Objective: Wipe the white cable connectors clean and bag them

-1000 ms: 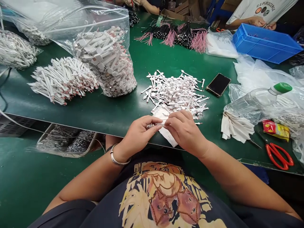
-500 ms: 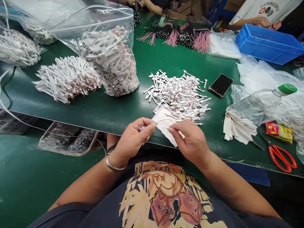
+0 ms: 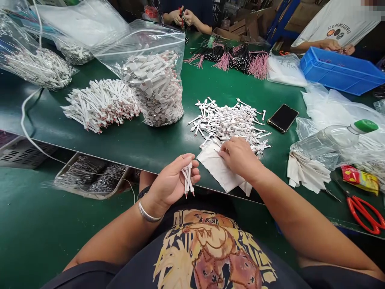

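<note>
My left hand (image 3: 168,182) is closed around a few short white cables (image 3: 188,180), their reddish wire ends pointing down past my fingers. Over the white cloth (image 3: 212,162) at the table's front edge, my right hand (image 3: 240,158) has thumb and fingers pinched together. A tiny tip shows at those fingertips, but I cannot make out what it is. Just beyond lies a loose pile of short white cables (image 3: 231,118), partly behind my right hand.
Left of the pile stand a clear bag of white cables (image 3: 159,88) and a neater cable heap (image 3: 102,102). To the right are a phone (image 3: 282,117), a green-capped bottle (image 3: 339,138), a bunched cloth (image 3: 306,170) and red-handled scissors (image 3: 365,212). A blue bin (image 3: 339,72) sits farther back, near two other people.
My hands have parted from the thin piece between them. The left has turned palm up, showing the cables; the right has moved forward over the cloth toward the pile. The view has shifted slightly.
</note>
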Demonstrator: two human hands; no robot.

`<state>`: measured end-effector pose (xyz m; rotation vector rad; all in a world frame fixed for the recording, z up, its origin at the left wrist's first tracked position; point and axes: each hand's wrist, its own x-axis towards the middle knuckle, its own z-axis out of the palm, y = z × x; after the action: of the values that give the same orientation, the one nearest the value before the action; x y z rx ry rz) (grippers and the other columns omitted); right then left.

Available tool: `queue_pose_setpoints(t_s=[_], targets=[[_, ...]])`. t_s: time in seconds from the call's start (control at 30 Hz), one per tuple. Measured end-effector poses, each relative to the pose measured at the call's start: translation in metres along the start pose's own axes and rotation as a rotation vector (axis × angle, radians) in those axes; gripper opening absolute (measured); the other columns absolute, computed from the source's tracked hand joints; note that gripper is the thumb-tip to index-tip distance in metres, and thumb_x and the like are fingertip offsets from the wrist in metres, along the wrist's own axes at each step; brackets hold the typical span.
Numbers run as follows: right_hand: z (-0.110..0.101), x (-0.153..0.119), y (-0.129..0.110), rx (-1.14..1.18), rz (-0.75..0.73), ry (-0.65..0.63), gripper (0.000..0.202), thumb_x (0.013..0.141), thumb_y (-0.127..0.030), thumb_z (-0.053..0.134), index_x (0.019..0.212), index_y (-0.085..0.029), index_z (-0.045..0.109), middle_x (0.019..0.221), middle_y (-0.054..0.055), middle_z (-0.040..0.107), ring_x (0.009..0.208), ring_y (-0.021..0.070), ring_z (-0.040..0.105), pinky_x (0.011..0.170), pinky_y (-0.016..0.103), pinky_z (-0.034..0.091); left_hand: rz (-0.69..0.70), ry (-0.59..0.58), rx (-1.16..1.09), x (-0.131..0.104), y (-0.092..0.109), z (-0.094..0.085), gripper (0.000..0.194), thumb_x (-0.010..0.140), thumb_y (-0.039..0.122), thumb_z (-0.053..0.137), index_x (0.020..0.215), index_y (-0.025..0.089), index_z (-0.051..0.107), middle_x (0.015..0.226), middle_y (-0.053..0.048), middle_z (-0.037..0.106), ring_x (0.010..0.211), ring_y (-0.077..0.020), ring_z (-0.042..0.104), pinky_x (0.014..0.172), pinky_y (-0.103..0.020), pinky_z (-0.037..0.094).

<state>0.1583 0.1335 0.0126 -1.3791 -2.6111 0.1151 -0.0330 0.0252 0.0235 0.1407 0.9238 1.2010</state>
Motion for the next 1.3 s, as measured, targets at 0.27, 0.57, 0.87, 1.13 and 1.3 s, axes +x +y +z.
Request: queue_pose_setpoints(t_s=[0.27, 0.57, 0.87, 1.13, 1.3], targets=[[-0.001, -0.009, 0.001, 0.127, -0.069, 0.051, 0.011, 0.088, -0.023, 0.053, 0.079, -0.019, 0.058, 0.090, 0.008, 0.059, 0.089, 0.0232, 0.049, 0.080, 0.037, 0.037, 0.195, -0.100, 0.440, 0.004, -0.002, 0.000, 0.021, 0.079, 0.031, 0.068, 0.091, 0.017, 0.058, 0.062, 0.005, 0.045, 0.046, -0.0023, 0.033, 0.039, -0.012, 0.020], [-0.023, -0.022, -0.032, 0.389, -0.296, 0.149, 0.008, 0.092, -0.027, 0.051, 0.092, -0.021, 0.055, 0.086, 0.005, 0.065, 0.085, 0.0196, 0.056, 0.079, 0.034, 0.042, 0.480, -0.067, 0.691, 0.012, -0.005, 0.014, 0.020, 0.081, 0.037, 0.064, 0.086, 0.017, 0.064, 0.063, 0.002, 0.053, 0.053, -0.0066, 0.042, 0.048, -0.017, 0.032], [-0.015, -0.042, -0.037, 0.432, -0.182, 0.304, 0.010, 0.090, -0.023, 0.054, 0.096, -0.021, 0.061, 0.085, 0.005, 0.069, 0.080, 0.0193, 0.061, 0.076, 0.034, 0.045, 0.238, -0.102, 0.243, 0.014, 0.002, 0.004, 0.018, 0.076, 0.028, 0.069, 0.081, 0.014, 0.059, 0.067, 0.002, 0.051, 0.049, -0.0025, 0.038, 0.038, -0.012, 0.018], [-0.010, -0.040, -0.068, 0.900, 0.060, 0.068, 0.019, 0.092, -0.034, 0.050, 0.083, -0.021, 0.061, 0.071, 0.000, 0.067, 0.066, 0.0137, 0.062, 0.064, 0.026, 0.047, 0.322, -0.075, 0.170, 0.005, 0.001, -0.003, 0.022, 0.080, 0.035, 0.067, 0.081, 0.014, 0.058, 0.057, 0.005, 0.042, 0.045, -0.0020, 0.033, 0.039, -0.012, 0.019], [-0.004, -0.037, -0.102, 0.940, 0.033, -0.145, 0.027, 0.094, -0.039, 0.044, 0.080, -0.021, 0.058, 0.067, -0.001, 0.063, 0.061, 0.0120, 0.057, 0.059, 0.023, 0.044, 0.402, 0.025, -0.074, 0.002, 0.003, -0.004, 0.027, 0.081, 0.035, 0.065, 0.075, 0.015, 0.047, 0.063, 0.004, 0.044, 0.050, -0.0030, 0.038, 0.044, -0.013, 0.028]])
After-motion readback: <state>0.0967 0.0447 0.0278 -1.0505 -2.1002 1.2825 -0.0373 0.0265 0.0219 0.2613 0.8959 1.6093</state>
